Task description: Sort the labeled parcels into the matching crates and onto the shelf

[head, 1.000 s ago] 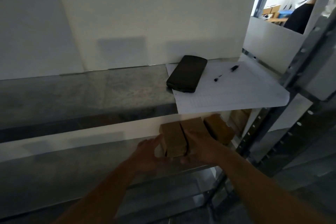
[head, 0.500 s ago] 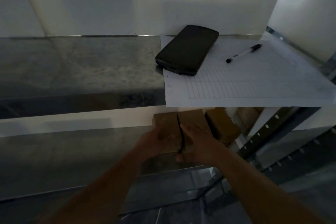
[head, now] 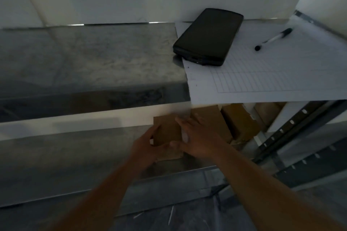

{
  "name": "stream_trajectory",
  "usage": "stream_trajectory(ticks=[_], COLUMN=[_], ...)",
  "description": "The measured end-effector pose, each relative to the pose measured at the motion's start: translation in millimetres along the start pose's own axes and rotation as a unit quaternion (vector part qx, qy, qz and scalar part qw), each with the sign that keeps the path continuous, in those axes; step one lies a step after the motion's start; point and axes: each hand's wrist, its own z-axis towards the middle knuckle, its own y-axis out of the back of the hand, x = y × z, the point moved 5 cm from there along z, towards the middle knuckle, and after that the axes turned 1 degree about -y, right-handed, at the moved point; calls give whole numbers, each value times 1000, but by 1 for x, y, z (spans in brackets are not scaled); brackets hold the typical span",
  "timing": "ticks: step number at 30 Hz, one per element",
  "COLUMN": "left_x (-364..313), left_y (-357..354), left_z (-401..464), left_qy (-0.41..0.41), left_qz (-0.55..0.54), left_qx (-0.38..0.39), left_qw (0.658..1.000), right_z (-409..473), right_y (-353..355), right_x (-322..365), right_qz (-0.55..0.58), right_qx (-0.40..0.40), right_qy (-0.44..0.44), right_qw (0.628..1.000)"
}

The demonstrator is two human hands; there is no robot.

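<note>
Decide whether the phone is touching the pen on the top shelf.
Apart. The head view shows the phone and the pen both lying on the paper, with bare white sheet plainly between them.

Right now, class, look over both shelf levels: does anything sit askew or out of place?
Yes. On the upper shelf, the gridded paper sheet overhangs the front edge, and the black phone lies tilted, half off the sheet's corner. Below, the cardboard parcels stand unevenly angled.
</note>
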Motion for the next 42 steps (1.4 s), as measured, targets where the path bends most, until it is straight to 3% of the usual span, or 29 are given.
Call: stream_trajectory(ticks=[6, 10, 13, 18, 24, 29, 35, 38, 42], left_x=[28, 53, 61, 55, 42, 19, -9, -3, 10], left_y=[40, 65, 74, 75, 83, 104, 128, 139, 164], left_z=[-24, -33, -31, -25, -43, -76, -134, -163, -199], left_qy=[-36, -11, -12, -7, -35, -80, -130, -115, -78], left_qz=[80, 77, 51, -54, -19, 51, -4, 76, 71], left_qx=[-14, -9, 1, 45, 42, -8, -88, -151, -206], left_qw=[996, 997, 999, 997, 998, 995, 988, 979, 973], right_z=[24, 24, 20, 16, -4, -27, -50, -55, -61], right_y=[-30, -53, -63, -71, -63, -46, -21, -29, -39], right_x=[45, 63, 74, 78, 93, 119, 162, 189, 229], right_qz=[-5, 103, 194, 237, 298, 308, 346, 346, 331], right_qx=[47, 97, 94, 95, 47, 12, 6, 12, 34], right_qy=[25, 25, 29, 20, 45, 69, 87, 117, 157], right_qw=[999, 990, 976, 967, 952, 949, 934, 931, 930])
